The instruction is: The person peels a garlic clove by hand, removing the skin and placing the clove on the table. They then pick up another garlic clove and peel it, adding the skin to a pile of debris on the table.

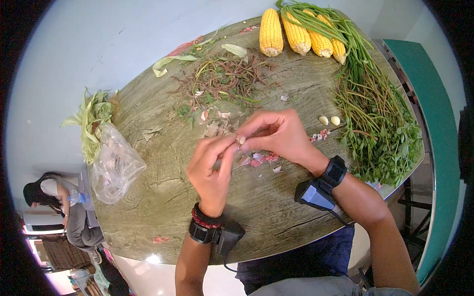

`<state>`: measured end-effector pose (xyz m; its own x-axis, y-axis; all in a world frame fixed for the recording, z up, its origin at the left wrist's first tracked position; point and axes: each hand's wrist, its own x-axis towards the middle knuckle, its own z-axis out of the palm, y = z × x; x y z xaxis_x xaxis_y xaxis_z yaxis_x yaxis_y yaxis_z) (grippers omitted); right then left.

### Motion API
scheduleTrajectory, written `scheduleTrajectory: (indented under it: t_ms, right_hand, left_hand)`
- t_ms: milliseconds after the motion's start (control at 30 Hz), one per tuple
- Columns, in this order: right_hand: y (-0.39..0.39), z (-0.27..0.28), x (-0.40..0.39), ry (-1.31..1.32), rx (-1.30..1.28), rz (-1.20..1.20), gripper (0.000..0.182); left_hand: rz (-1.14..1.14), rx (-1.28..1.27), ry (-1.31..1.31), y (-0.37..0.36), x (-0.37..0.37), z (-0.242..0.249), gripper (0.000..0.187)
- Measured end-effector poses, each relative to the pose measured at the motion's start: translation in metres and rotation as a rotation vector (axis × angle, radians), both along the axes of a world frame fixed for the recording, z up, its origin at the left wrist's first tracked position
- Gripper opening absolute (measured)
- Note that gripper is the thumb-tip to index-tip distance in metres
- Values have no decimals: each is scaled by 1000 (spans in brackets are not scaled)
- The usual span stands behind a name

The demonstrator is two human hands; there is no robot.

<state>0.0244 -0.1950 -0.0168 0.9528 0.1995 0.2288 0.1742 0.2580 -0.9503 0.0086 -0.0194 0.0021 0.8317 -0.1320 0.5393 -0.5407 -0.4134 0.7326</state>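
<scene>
A small garlic clove (241, 140) is pinched between the fingertips of both hands above the middle of the table. My left hand (211, 165) grips it from the left, fingers closed. From the right, my right hand (279, 135) holds it between thumb and forefinger. Just behind the hands lies a heap of papery garlic skins (219, 127), with more skin scraps (256, 157) beneath the fingers. Two peeled garlic cloves (329, 120) rest on the table to the right of my right hand.
Several corn cobs (271, 33) lie at the back right beside long green stalks (353, 54) and leafy greens (382, 143). Brown stem trimmings (227, 74) are heaped at the back. A clear plastic bag (114, 165) and corn husks (91, 118) sit at left. A person (64, 202) sits beyond the table.
</scene>
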Motion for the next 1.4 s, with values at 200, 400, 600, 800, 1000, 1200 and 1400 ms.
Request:
scheduleTrajectory:
  t_ms: [200, 400, 600, 800, 1000, 1200, 1400]
  right_hand:
    - [-1, 3, -2, -11, -93, -7, 17]
    - [2, -4, 1, -123, -58, -31, 17]
    - [-3, 19, -5, 253, -132, 56, 17]
    - [-3, 5, -2, 187, 56, 64, 19]
    - [-1, 2, -1, 152, -1, 36, 18]
    - [-2, 11, -2, 255, -92, 51, 18]
    - [-2, 0, 0, 113, -54, 51, 19]
  left_hand:
    - [-12, -39, 47, 0, -1, -1, 14]
    - [12, -34, 58, -1, -1, -1, 9]
    - [25, -31, 95, 1, -3, 0, 14]
    - [11, -18, -17, -3, -2, 1, 20]
    - [19, 40, -56, 1, -2, 2, 21]
    - [17, 16, -6, 0, -1, 2, 19]
    - [14, 7, 20, 0, -1, 1, 16]
